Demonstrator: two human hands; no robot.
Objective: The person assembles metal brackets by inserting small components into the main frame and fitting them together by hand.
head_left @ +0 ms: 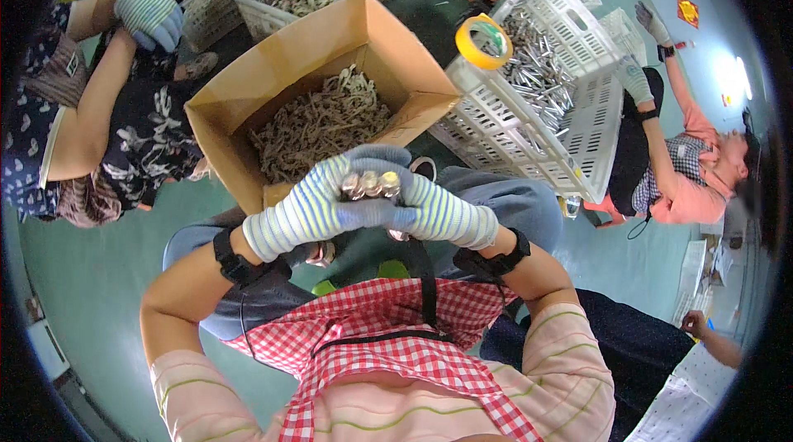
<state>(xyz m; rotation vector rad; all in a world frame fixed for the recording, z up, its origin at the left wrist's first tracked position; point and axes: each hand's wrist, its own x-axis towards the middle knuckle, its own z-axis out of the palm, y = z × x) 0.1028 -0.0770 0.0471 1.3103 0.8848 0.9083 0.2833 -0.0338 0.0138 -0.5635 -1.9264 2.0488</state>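
My left hand [301,204] and my right hand [442,212], both in striped knit gloves with grey palms, meet in front of my lap. Between them they clasp a small bundle of shiny metal parts [370,185]. Only the rounded ends show, and one has a yellowish glint; the fingers hide the rest. Just beyond my hands a cardboard box [273,54] stands with its flaps up. A heap of dull grey metal pieces [322,128] lies inside it.
At the right, a white plastic crate [504,124] holds many silver rod-like parts [541,70]. A yellow tape roll [483,41] rests on its corner. Another crate [256,8] of small parts stands at the back. People sit on both sides, including one gloved hand [149,16] at left.
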